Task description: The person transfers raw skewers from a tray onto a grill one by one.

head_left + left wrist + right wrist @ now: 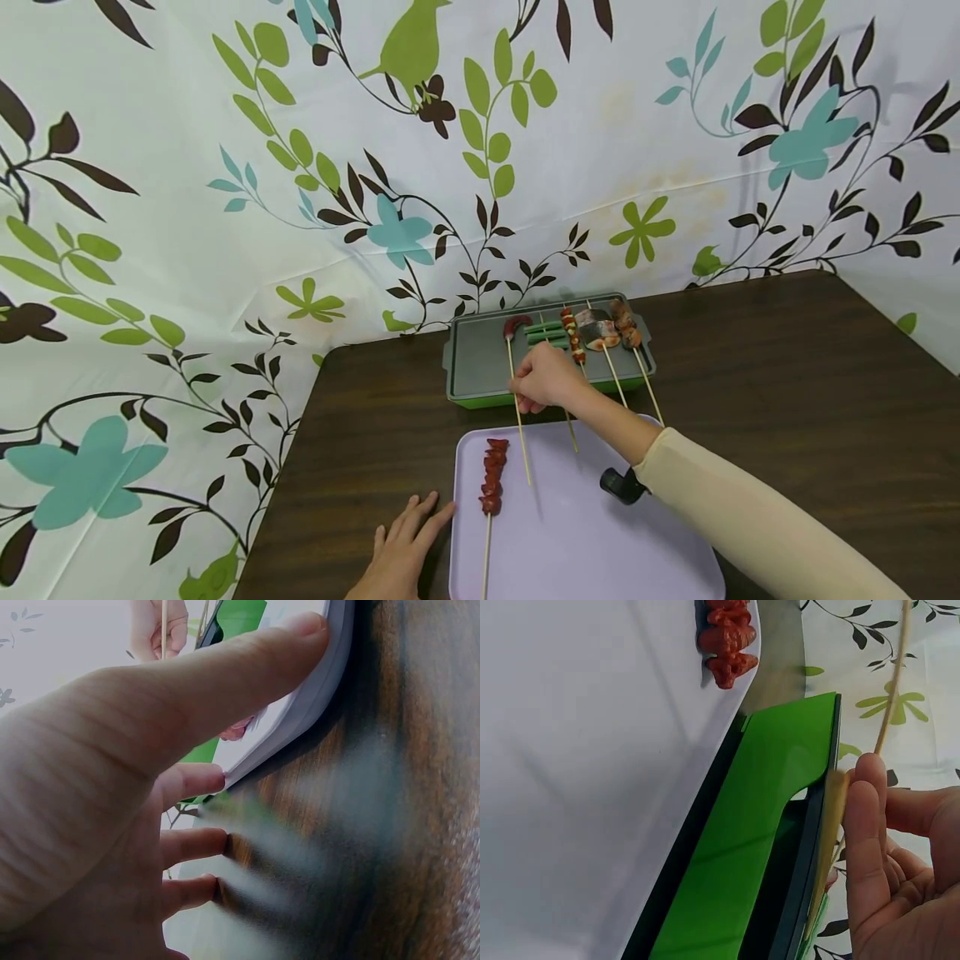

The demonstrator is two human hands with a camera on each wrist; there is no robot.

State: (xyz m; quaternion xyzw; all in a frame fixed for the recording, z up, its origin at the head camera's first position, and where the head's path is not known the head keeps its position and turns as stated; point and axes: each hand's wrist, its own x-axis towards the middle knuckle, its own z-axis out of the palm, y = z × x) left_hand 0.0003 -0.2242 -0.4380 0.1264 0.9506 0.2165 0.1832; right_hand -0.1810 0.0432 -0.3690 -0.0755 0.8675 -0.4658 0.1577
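The sausage skewer (523, 442) reaches from the green grill (468, 367) back over the lilac tray (600, 542), its long axis running far to near with the far end leaning slightly left. Its curved dark-red sausage (517, 324) points away from the person, over the grey plate, just left of the green vegetable skewer (545, 333); whether the sausage touches the plate I cannot tell. The bare end of the stick hangs above the tray and points toward the person. The right hand (546, 379) pinches the stick partway along between thumb and fingers, the fingertips close together. The left hand (397, 550) lies at the tray's left side with its fingers spread apart, the thumb over the tray's edge, the index fingertip at its corner and other fingertips on the dark wooden table (375, 433). On the tray, a red meat skewer (492, 479) lies with its meat away from the person and its stick toward them. Farther right on the grill, a red-and-pale skewer (572, 335), a fish-slice skewer (597, 329) and a browned meat skewer (626, 325) also point their sticks nearward.
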